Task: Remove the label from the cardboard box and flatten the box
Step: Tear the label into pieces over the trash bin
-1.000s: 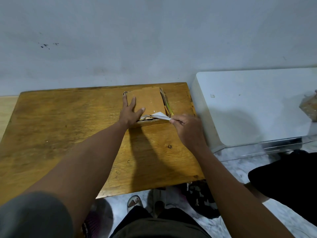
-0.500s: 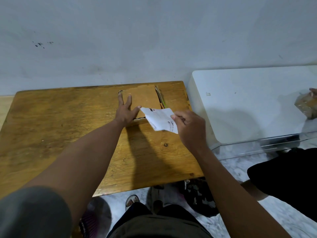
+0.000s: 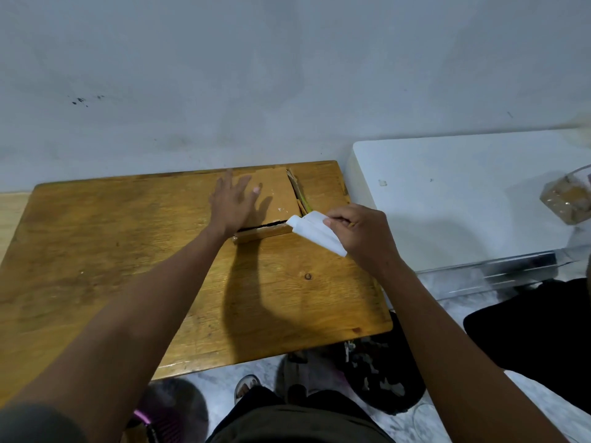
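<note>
Wooden table [image 3: 128, 266], set against a pale grey wall [image 3: 287, 75]. Cardboard box [image 3: 281, 196], brown, lies at the table's far edge, just right of centre, its top face showing small white flecks and a dark gap along its near edge. Left hand [image 3: 232, 203]: fingers spread and straight, gripping nothing, over the left part of the box; blurred, so whether the palm touches the cardboard cannot be told. Right hand [image 3: 358, 231]: fingers curled, thumb and fingers pinching the white label [image 3: 315, 231], which is off the box face, folded on itself, its far corner just beside the box's near right corner. White surface [image 3: 463, 203], beside the table on the right, apart from the box. Clear container with brown contents [image 3: 567, 199], at the right border on that surface. Footwear [image 3: 380, 375], dark, patterned, on the marbled floor [image 3: 425, 420] below the table's near edge.
</note>
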